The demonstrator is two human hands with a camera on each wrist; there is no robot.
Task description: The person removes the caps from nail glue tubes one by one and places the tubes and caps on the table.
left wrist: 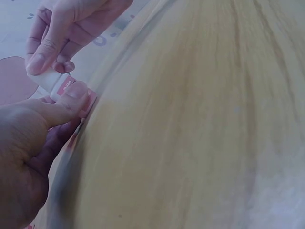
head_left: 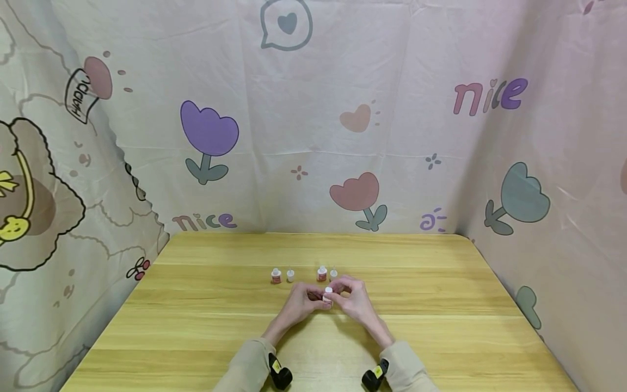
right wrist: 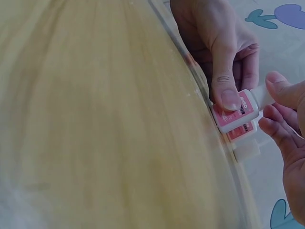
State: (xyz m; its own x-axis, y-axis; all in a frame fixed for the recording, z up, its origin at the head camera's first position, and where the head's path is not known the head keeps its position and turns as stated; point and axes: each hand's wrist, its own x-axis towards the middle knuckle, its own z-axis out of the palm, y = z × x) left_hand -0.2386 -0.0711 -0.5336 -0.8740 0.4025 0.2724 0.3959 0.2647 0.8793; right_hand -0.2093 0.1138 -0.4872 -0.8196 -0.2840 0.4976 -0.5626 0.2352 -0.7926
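Observation:
My left hand [head_left: 300, 302] grips a small white bottle [right wrist: 233, 117] with a pink label, its thumb lying across the label. On the bottle's top is a white cap [left wrist: 45, 79], which my right hand [head_left: 354, 298] pinches between thumb and fingers. Cap and bottle meet in both wrist views; how tightly they are joined I cannot tell. Just behind the hands, a similar bottle [head_left: 321, 274] stands on the table with a white cap [head_left: 333, 274] beside it. Further left are another such bottle [head_left: 276, 276] and a white cap [head_left: 290, 275].
The light wood table [head_left: 196, 305] reaches back to a patterned cloth [head_left: 313, 196], which also hangs along both sides. Dark wrist cameras sit at the left cuff [head_left: 250, 359] and the right cuff [head_left: 405, 362].

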